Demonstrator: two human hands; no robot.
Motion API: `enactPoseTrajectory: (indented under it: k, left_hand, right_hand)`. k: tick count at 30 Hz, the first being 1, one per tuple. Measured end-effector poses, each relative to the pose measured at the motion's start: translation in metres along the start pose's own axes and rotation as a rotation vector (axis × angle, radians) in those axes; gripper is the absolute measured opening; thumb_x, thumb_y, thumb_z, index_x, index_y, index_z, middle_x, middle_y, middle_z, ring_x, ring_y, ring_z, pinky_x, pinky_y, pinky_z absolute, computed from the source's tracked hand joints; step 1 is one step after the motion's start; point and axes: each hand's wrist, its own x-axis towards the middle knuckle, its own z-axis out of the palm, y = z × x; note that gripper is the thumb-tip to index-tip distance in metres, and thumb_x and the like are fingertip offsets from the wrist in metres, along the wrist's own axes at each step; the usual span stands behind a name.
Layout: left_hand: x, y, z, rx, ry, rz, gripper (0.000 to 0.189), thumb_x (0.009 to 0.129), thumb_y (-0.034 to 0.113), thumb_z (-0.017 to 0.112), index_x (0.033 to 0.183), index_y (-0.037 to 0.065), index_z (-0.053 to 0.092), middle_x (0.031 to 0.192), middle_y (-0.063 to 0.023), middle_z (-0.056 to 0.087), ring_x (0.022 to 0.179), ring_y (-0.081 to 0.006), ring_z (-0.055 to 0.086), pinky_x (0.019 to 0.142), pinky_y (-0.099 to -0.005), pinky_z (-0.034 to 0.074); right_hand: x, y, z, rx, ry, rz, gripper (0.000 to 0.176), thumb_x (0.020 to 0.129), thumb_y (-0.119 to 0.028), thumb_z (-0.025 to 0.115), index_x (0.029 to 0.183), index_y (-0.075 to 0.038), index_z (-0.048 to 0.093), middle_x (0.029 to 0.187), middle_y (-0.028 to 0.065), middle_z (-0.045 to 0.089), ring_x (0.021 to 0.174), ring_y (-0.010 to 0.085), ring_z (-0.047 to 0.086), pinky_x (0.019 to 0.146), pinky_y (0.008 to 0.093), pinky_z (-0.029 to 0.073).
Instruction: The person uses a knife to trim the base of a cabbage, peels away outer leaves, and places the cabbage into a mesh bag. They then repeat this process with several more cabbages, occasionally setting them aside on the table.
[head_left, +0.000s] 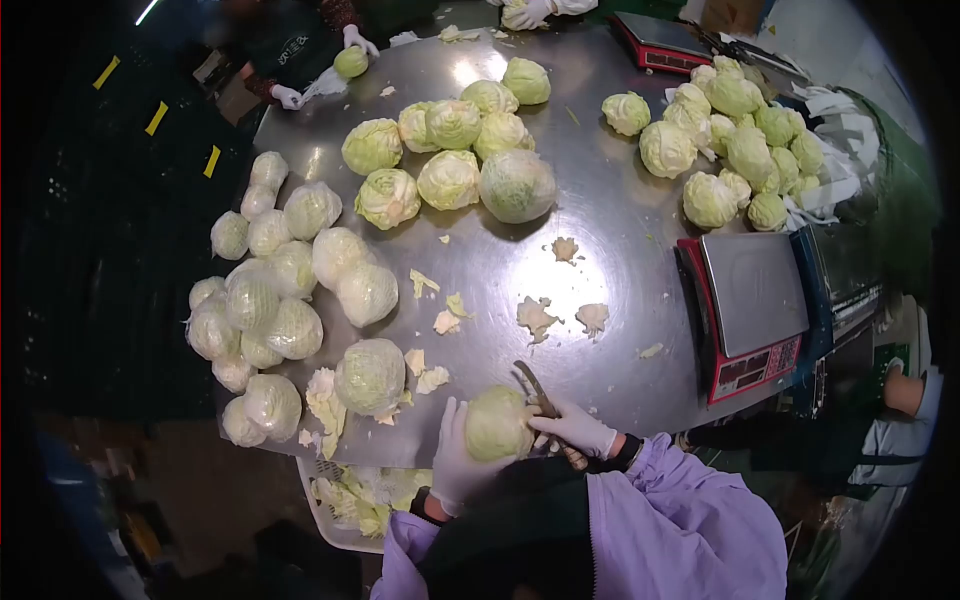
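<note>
My left hand [457, 465], in a white glove, holds a pale green cabbage [498, 424] from its left side at the table's near edge. On the cabbage's right, my gloved right hand [578, 428] is closed on a knife [536, 388], whose curved blade points up and to the left. Part of the knife's handle shows below the hand. A wrapped cabbage [370, 377] sits on the metal table [620, 270] left of my hands, with torn leaves [325, 402] beside it.
Wrapped cabbages [253, 300] cover the left side; unwrapped ones [452, 180] stand beyond. More cabbages [748, 152] are piled back right. A red scale [755, 300] stands right, another [665, 45] farther back. A leaf-filled crate [335, 530] is below. Other people's gloved hands [358, 40] work across the table.
</note>
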Motion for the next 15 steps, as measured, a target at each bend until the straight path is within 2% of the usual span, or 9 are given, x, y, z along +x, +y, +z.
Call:
enactPoseTrajectory:
  k: [1,3,4,5,7,8,9,11,15]
  left_hand:
    - [-0.005,0.004,0.004,0.024,0.092,-0.057,0.105,0.06,0.04,0.086,0.137,-0.005,0.03,0.128,-0.027,0.043,0.119,-0.0414,0.046,0.1,-0.0414,0.041]
    - [-0.009,0.006,0.01,-0.085,0.141,-0.132,0.101,0.062,0.039,0.085,0.135,-0.005,0.031,0.127,-0.0277,0.044,0.118,-0.0413,0.048,0.098,-0.0423,0.042]
    - [-0.009,0.009,0.009,-0.166,0.123,-0.249,0.1,0.063,0.039,0.084,0.135,-0.005,0.031,0.129,-0.0269,0.044,0.118,-0.0406,0.048,0.097,-0.0427,0.042]
    - [-0.008,0.013,0.007,-0.246,0.104,-0.368,0.099,0.063,0.04,0.084,0.134,-0.004,0.032,0.13,-0.0261,0.044,0.119,-0.0399,0.048,0.096,-0.0431,0.042]
    - [-0.004,0.02,0.007,-0.189,0.102,-0.398,0.098,0.063,0.041,0.083,0.134,-0.004,0.032,0.13,-0.0246,0.045,0.119,-0.0389,0.048,0.096,-0.0432,0.043]
    - [-0.002,0.023,0.007,-0.13,0.099,-0.43,0.097,0.064,0.042,0.083,0.134,-0.003,0.033,0.13,-0.0231,0.045,0.118,-0.0378,0.049,0.095,-0.0433,0.043]
    - [-0.001,0.026,0.007,-0.126,0.095,-0.421,0.097,0.064,0.042,0.083,0.134,-0.003,0.033,0.13,-0.0231,0.045,0.118,-0.0378,0.049,0.095,-0.0433,0.043]
    - [0.001,0.032,0.01,-0.009,0.124,-0.416,0.097,0.065,0.045,0.081,0.135,-0.001,0.033,0.129,-0.0219,0.046,0.116,-0.0387,0.051,0.093,-0.0444,0.044]
    - [0.001,0.017,0.016,0.022,0.142,-0.437,0.096,0.064,0.042,0.083,0.135,0.0,0.034,0.124,-0.0219,0.051,0.11,-0.0384,0.056,0.089,-0.0437,0.047]
  right_hand:
    - [-0.012,0.002,0.003,0.005,0.004,0.003,0.047,0.092,-0.029,0.059,0.13,-0.004,0.046,0.082,0.0037,0.061,0.06,0.0086,0.059,0.046,0.0223,0.045]
    - [-0.039,-0.002,0.005,-0.348,0.083,0.108,0.041,0.094,-0.022,0.055,0.131,-0.006,0.046,0.084,0.0076,0.062,0.06,0.0109,0.061,0.05,0.0255,0.048]
    - [-0.04,0.016,0.004,-0.53,0.114,-0.068,0.038,0.094,-0.019,0.051,0.13,-0.008,0.045,0.089,0.0147,0.063,0.062,0.0203,0.065,0.055,0.0336,0.052]
    - [-0.043,0.021,0.007,-0.53,0.12,-0.071,0.038,0.094,-0.019,0.051,0.13,-0.008,0.045,0.089,0.0147,0.063,0.062,0.0203,0.065,0.055,0.0336,0.052]
    - [-0.05,0.016,0.019,-1.137,0.348,-0.443,0.036,0.093,-0.021,0.05,0.126,-0.008,0.047,0.093,0.02,0.063,0.066,0.0325,0.065,0.061,0.0415,0.053]
    - [-0.056,0.004,0.025,-1.117,0.336,-0.37,0.028,0.091,-0.021,0.049,0.115,-0.006,0.049,0.092,0.0221,0.062,0.071,0.039,0.064,0.061,0.0451,0.052]
    - [-0.052,0.004,0.028,-1.112,0.345,-0.372,0.028,0.091,-0.021,0.049,0.115,-0.006,0.049,0.092,0.0221,0.062,0.071,0.039,0.064,0.061,0.0451,0.052]
    - [-0.042,0.008,0.031,-1.23,0.278,-0.266,0.02,0.089,-0.016,0.049,0.104,-0.003,0.05,0.087,0.0214,0.062,0.072,0.039,0.064,0.061,0.0454,0.052]
    - [-0.017,0.012,0.023,-1.222,0.283,-0.37,0.015,0.086,-0.013,0.049,0.098,-0.003,0.049,0.084,0.021,0.062,0.071,0.0391,0.064,0.061,0.0457,0.052]
